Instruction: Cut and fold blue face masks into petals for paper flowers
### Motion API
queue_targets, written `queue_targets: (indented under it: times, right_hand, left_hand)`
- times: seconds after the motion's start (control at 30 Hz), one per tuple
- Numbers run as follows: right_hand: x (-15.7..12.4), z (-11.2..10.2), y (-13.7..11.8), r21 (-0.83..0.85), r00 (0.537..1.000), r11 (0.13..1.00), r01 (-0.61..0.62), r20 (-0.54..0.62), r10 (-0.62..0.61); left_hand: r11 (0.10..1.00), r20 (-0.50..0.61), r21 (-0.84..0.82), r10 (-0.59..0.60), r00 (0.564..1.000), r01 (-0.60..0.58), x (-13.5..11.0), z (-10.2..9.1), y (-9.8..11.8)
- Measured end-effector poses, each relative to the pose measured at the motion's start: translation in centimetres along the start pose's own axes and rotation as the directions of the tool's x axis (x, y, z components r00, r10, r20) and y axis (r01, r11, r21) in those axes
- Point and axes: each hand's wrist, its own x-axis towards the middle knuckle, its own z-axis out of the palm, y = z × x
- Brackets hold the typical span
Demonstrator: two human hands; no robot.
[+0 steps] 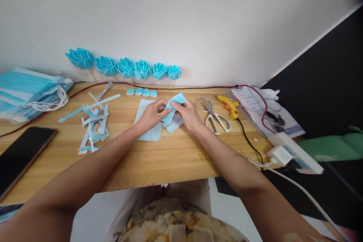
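Note:
Both hands hold a light blue piece of mask fabric [176,103] just above the table. My left hand [154,113] pinches its left edge between thumb and fingers. On the other side my right hand [188,113] is closed on it, thumb on top. Beneath them lie a flat pale blue mask sheet [147,130] and a small stack of cut pieces [173,124]. Several small folded blue petals [146,92] stand in a row just behind. White-handled scissors [212,115] rest to the right of my right hand.
Blue fabric flowers [124,68] on sticks lean along the wall. Trimmed strips [95,121], bagged masks [25,90] and a phone [25,155] are on the left. Rightward are a yellow glue gun [229,106], papers [255,100] and a power strip [297,155] with cables.

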Motion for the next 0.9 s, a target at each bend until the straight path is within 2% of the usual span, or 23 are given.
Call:
queue_targets:
  times: [0.1, 0.27, 0.43, 0.57, 0.7, 0.9]
  right_hand:
    - [0.3, -0.2, -0.3, 0.041, 0.999, 0.999, 0.001, -0.048, 0.001]
    - [1.4, -1.4, -0.5, 0.105, 0.985, 0.991, 0.081, -0.162, -0.063]
    - [2.0, -1.9, -0.4, 0.114, 0.972, 0.985, 0.126, -0.214, -0.100]
    - [2.0, -1.8, -0.4, 0.135, 0.959, 0.981, 0.139, -0.266, -0.100]
    - [1.6, -1.6, -0.5, 0.133, 0.976, 0.986, 0.103, -0.205, -0.074]
    - [0.6, -0.5, -0.6, 0.032, 0.981, 0.995, 0.099, -0.171, -0.092]
  left_hand:
    - [0.997, 0.048, -0.066, -0.038, 0.998, 0.041, 0.1, 0.0, -0.6]
    - [0.992, -0.002, -0.086, -0.089, 0.996, 0.088, 0.4, -0.1, -0.9]
    - [0.998, -0.083, -0.046, -0.047, 0.995, 0.043, 0.6, -0.4, -0.6]
    - [1.000, -0.058, 0.014, -0.015, 0.998, 0.016, 0.6, -0.8, -0.2]
    - [0.998, -0.020, 0.067, -0.019, 1.000, 0.020, 0.5, -1.0, -0.2]
    - [0.995, -0.032, -0.007, 0.100, 0.994, -0.100, 0.6, -0.6, -0.3]
